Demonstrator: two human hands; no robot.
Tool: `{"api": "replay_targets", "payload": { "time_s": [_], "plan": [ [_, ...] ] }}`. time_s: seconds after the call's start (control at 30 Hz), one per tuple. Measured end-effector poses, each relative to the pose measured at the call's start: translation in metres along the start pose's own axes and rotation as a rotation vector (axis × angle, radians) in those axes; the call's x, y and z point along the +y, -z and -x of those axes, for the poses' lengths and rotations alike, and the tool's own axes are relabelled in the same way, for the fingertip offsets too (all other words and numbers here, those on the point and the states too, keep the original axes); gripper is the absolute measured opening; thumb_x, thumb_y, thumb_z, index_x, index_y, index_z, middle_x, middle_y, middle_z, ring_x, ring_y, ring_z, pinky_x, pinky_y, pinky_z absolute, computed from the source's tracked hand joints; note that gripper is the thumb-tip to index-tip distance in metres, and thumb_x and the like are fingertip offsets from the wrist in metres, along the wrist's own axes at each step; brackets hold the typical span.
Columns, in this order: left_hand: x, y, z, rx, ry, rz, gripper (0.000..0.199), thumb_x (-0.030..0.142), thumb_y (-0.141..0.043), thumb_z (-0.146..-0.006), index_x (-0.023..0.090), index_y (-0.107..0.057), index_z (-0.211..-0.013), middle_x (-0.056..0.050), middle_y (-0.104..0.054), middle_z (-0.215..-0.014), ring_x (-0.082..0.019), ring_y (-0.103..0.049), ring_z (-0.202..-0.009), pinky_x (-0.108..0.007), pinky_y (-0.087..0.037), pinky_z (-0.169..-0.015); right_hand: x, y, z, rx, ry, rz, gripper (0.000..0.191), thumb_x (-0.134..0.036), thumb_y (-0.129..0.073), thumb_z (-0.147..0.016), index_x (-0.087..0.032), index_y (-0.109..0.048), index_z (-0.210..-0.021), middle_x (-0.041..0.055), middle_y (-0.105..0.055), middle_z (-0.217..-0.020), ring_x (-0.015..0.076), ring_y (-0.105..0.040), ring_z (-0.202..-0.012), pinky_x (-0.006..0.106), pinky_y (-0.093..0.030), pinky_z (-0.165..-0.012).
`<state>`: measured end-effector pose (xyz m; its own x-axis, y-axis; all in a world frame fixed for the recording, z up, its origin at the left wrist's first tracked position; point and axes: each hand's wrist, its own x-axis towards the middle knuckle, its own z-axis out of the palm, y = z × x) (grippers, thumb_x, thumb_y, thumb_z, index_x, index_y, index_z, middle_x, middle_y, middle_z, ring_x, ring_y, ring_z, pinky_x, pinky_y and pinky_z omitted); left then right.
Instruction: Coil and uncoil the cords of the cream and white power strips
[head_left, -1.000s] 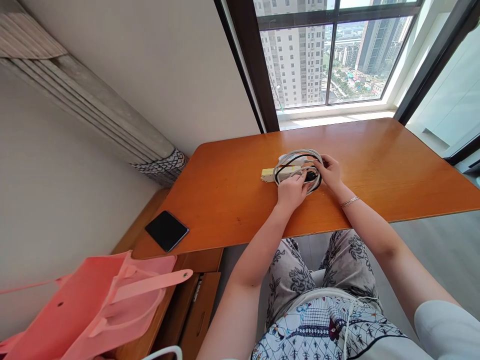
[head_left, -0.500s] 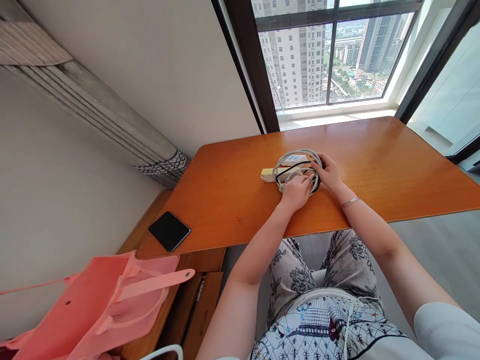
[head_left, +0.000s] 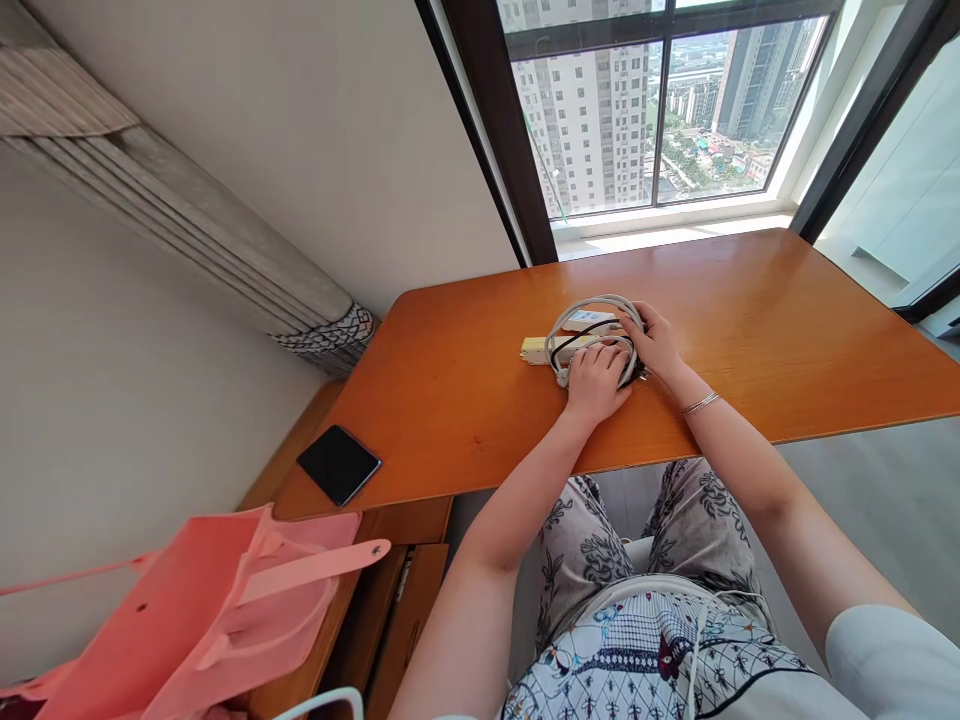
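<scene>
A coil of white and black cable [head_left: 559, 325] lies on the wooden table, looped over and around two power strips. One strip is yellowish [head_left: 534, 350] and sticks out at the left; the other is white [head_left: 589, 320] and lies behind it. My left hand [head_left: 595, 382] rests on the near side of the coil, its fingers curled over the cables. At the right side, my right hand [head_left: 654, 340] has its fingers closed round the loops. A white plug [head_left: 562, 378] shows beside the left hand. Dark cable ends poke out between the hands, partly hidden.
The wooden table [head_left: 450, 400] stands against a window [head_left: 660, 130]. A dark phone or tablet [head_left: 339, 465] lies at its left corner. Pink bag-like holder [head_left: 225, 600] with a strap is at the lower left, near a wooden cabinet [head_left: 412, 590]. A curtain [head_left: 225, 240] hangs left.
My left hand has shifted slightly, its fingers now spread further over the coil. Dark cable ends now show just right of it. My right hand stays at the coil's right side.
</scene>
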<state>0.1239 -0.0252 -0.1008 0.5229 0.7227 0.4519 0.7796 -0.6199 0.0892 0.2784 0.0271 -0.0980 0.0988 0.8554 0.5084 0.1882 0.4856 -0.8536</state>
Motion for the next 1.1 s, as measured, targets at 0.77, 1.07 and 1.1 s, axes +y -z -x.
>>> {"api": "replay_targets", "payload": {
  "time_s": [0.77, 1.07, 1.1],
  "plan": [
    [-0.022, -0.01, 0.008, 0.404, -0.039, 0.229, 0.015, 0.03, -0.062, -0.094, 0.024, -0.074, -0.101, -0.012, -0.072, -0.122, -0.025, -0.067, -0.115, -0.04, -0.052, -0.102, 0.007, 0.03, -0.016, 0.07, -0.098, 0.18, 0.043, -0.052, -0.057, -0.092, -0.02, -0.073, -0.117, 0.0015, -0.068, -0.081, 0.0153, -0.055, -0.059, 0.03, -0.05, -0.058],
    [-0.043, -0.011, 0.01, 0.315, 0.217, 0.289, 0.012, 0.035, -0.063, -0.09, 0.023, -0.063, -0.088, -0.006, -0.068, -0.082, -0.024, -0.064, -0.078, -0.035, -0.049, -0.073, 0.015, 0.047, -0.019, 0.065, -0.005, 0.367, 0.04, -0.046, -0.059, -0.092, -0.019, -0.074, -0.118, 0.0098, -0.074, -0.099, 0.0245, -0.066, -0.09, 0.039, -0.056, -0.081],
    [-0.043, -0.011, 0.01, 0.31, 0.216, 0.293, 0.012, 0.035, -0.063, -0.09, 0.023, -0.063, -0.088, -0.006, -0.068, -0.082, -0.023, -0.063, -0.078, -0.035, -0.049, -0.074, 0.015, 0.047, -0.02, 0.065, -0.013, 0.362, 0.04, -0.046, -0.06, -0.091, -0.019, -0.074, -0.117, 0.0095, -0.074, -0.099, 0.0242, -0.066, -0.09, 0.038, -0.056, -0.08]
  ]
}}
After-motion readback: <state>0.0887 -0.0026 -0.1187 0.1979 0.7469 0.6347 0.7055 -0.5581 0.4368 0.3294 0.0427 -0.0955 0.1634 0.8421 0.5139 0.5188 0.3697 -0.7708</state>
